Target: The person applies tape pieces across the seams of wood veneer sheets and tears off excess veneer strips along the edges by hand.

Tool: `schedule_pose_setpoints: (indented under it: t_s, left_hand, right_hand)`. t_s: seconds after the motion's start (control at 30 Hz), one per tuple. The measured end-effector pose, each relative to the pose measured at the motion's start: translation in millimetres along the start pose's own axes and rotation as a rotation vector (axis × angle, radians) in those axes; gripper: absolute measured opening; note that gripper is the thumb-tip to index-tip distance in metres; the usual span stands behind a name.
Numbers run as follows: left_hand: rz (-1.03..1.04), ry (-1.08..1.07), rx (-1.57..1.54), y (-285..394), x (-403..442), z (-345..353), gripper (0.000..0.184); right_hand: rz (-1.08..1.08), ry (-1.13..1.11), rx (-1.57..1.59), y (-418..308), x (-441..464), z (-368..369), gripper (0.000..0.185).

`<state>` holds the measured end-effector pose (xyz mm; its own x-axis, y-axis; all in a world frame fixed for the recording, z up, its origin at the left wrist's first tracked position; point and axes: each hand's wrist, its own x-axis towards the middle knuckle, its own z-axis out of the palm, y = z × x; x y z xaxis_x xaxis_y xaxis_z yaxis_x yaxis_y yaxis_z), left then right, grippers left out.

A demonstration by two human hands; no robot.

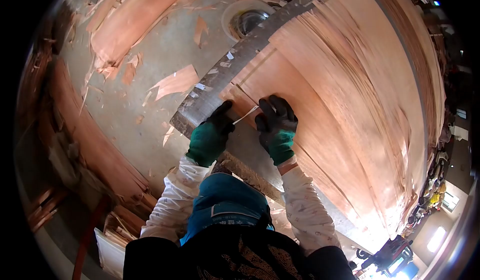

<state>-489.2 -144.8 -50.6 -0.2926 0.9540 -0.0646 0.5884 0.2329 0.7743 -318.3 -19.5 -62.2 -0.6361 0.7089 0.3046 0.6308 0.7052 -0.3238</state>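
A thin pale strip [246, 115], perhaps tape, stretches between my two gloved hands over the near edge of a veneer sheet [275, 77]. My left hand [207, 137], in a green and black glove, pinches the strip's lower end beside the dark tabletop. At the strip's upper end is my right hand [276, 130], its fingers bent and closed around it, low over the veneer. A narrow dark gap [245, 88] runs in the veneer ahead of my hands. The fingertips' exact contact with the sheet is hidden.
A thick fanned stack of veneer [360, 95] covers the right of the dark table [200, 105]. Small scraps dot its border. On the floor lie loose veneer pieces [175, 81], long rolled sheets [130, 22] and a round basin [245, 20] beyond the table.
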Motion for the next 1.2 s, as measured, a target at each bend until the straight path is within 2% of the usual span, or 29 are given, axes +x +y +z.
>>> schedule_pose_setpoints:
  t_s: [0.07,0.13,0.2,0.23,0.27,0.3,0.37,0.43,0.57,0.63,0.67,0.77,0.97,1.2]
  left_hand:
    - [0.027,-0.038,0.006,-2,-2,-4,0.014]
    - [0.037,-0.062,0.018,-2,-6,-9,0.015]
    - [0.031,-0.075,0.034,0,-13,-13,0.016]
    - [-0.094,-0.092,-0.165,-4,-18,-11,0.016]
    - [-0.217,-0.107,-0.363,-11,-24,-7,0.016]
    - [-0.244,-0.094,-0.523,-6,-25,-9,0.018]
    - [-0.299,-0.058,-0.846,3,-29,-13,0.022]
    - [0.101,0.015,-0.345,15,-18,-20,0.019]
    - [0.195,-0.129,-0.016,16,23,-23,0.022]
    - [0.221,-0.176,0.091,-1,29,-12,0.023]
    - [0.179,-0.167,0.063,-2,27,-12,0.022]
    - [0.116,-0.090,0.070,7,17,-12,0.023]
    - [0.174,0.006,0.100,-1,14,-1,0.029]
    - [0.179,-0.014,0.080,-12,17,2,0.031]
  right_hand:
    - [-0.026,0.027,0.080,-1,-1,3,0.036]
    - [0.152,0.020,0.315,-6,-5,12,0.033]
    - [0.422,0.037,0.737,-12,-7,18,0.031]
    - [0.600,0.059,1.040,-15,-6,20,0.031]
    - [0.561,0.076,1.018,-14,-5,19,0.032]
    - [0.522,0.094,0.995,-13,-3,18,0.032]
    - [0.037,0.099,0.286,-8,-1,13,0.036]
    - [0.080,0.103,0.294,-9,-3,17,0.037]
    - [0.253,0.031,0.440,-8,-5,24,0.036]
    - [0.094,0.062,0.294,-4,0,9,0.033]
    - [0.016,0.077,0.221,-2,3,1,0.032]
    - [0.026,0.079,0.155,4,2,-9,0.034]
    - [0.018,0.121,0.159,5,-1,1,0.033]
    - [0.046,0.193,0.135,3,4,13,0.034]
